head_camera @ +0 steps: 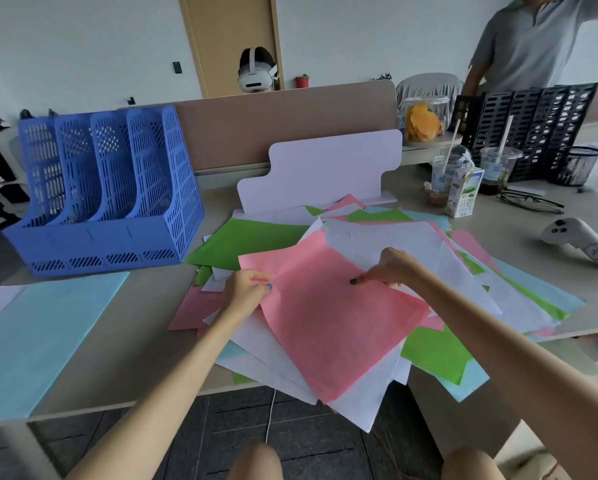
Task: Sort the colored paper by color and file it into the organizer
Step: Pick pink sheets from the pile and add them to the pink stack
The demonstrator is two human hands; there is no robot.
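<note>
A pink sheet (325, 317) is held on top of a loose pile of pink, green, white and pale blue paper (439, 351), which is spread over the table (145, 337). Its 9 o'clock edge is pinched by the left hand (245, 289), fingers closed on the paper. Its 1 o'clock edge is gripped between the thumb and curled fingers of the right hand (394, 268). The blue organizer (110, 188) is stood upright at 10 o'clock from the sheet, apart from the pile. A stack of pale blue sheets (38, 341) is laid flat at 9 o'clock. A milk carton (463, 192) and a white controller (577, 240) are seen at 2 o'clock.
</note>
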